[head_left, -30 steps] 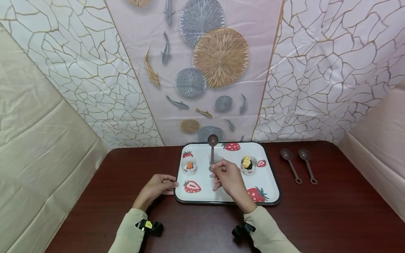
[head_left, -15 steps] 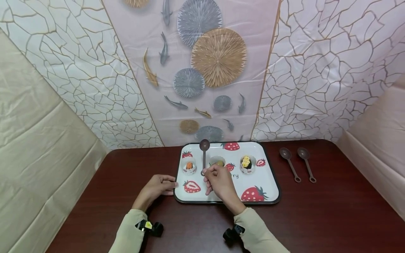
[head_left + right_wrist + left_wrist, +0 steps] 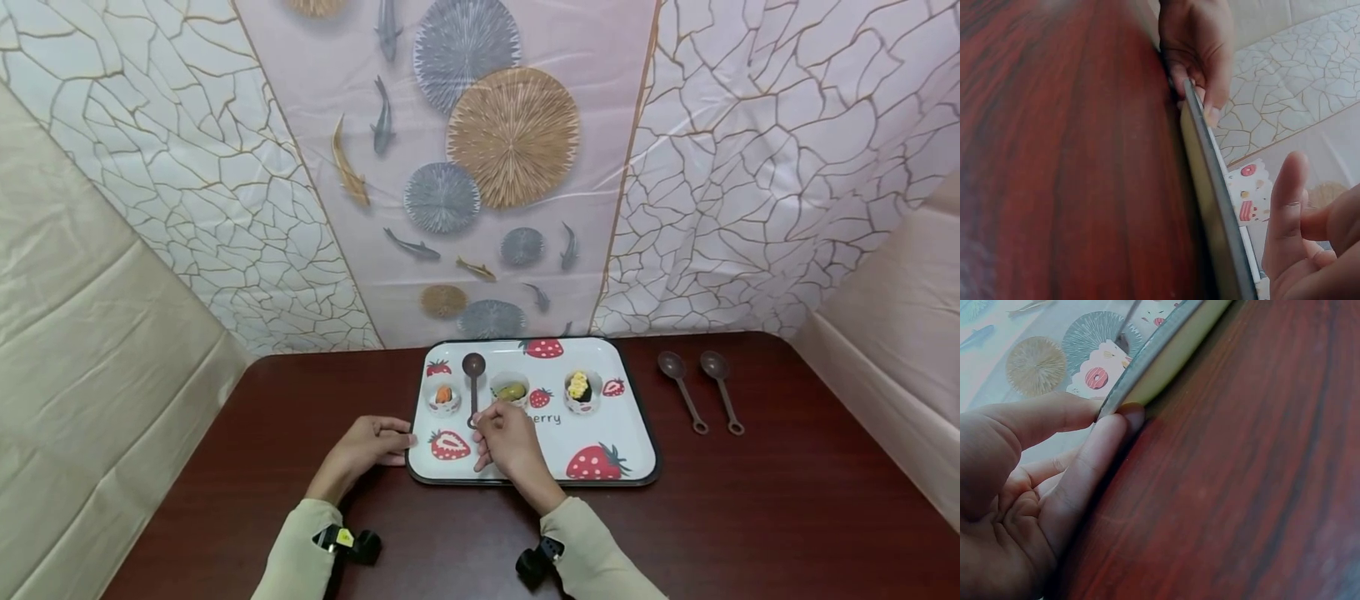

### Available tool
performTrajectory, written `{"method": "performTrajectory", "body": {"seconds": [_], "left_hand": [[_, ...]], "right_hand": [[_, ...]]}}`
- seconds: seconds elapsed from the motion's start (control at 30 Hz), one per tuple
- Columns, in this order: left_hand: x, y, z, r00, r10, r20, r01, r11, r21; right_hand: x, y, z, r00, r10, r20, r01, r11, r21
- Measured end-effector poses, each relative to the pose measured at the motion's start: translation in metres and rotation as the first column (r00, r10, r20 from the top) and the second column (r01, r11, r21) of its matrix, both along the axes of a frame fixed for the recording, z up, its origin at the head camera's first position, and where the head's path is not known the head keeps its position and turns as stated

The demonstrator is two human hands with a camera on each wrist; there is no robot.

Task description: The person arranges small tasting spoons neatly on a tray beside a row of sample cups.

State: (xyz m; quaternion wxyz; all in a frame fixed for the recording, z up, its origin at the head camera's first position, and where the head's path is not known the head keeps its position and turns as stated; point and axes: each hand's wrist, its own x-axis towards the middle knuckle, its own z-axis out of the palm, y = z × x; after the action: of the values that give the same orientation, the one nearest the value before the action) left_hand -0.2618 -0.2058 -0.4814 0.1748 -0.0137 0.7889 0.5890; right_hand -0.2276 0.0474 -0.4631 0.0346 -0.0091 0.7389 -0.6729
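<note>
On the dark table lies a white strawberry-print tray with a dark rim. My left hand pinches its left edge, and the left wrist view shows the thumb above and a finger below the rim. My right hand pinches the handle end of a brown spoon over the tray. That spoon lies between a paper cup with an orange piece and a middle cup with a green-yellow piece. From the right wrist view, the right fingers show, but the spoon is hidden.
Right of the middle cup stands a third cup holding a dark piece with yellow topping. Two more brown spoons lie side by side on the table to the tray's right. A patterned cloth hangs behind.
My right hand has moved left and nearer with the spoon, from the middle of the tray to the gap beside the left cup. The middle cup has come into sight. The left hand stays put.
</note>
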Motion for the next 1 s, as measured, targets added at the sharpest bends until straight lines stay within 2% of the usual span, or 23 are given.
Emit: {"method": "performTrajectory", "body": {"seconds": [0.5,0.77,1.0], "left_hand": [[0.001,-0.002,-0.002,1.0,-0.005,0.001,0.005,1.0,-0.005],[0.002,0.0,-0.002,1.0,-0.017,0.0,0.017,1.0,0.01],[0.002,0.001,0.0,1.0,-0.007,-0.011,0.007,1.0,-0.001]], "right_hand": [[0.001,-0.002,-0.013,0.999,0.012,0.052,-0.012,1.0,-0.003],[0.001,0.0,-0.014,0.996,0.005,0.087,-0.004,1.0,-0.012],[0.001,0.001,-0.014,0.995,0.032,0.093,-0.032,0.999,-0.005]]}}
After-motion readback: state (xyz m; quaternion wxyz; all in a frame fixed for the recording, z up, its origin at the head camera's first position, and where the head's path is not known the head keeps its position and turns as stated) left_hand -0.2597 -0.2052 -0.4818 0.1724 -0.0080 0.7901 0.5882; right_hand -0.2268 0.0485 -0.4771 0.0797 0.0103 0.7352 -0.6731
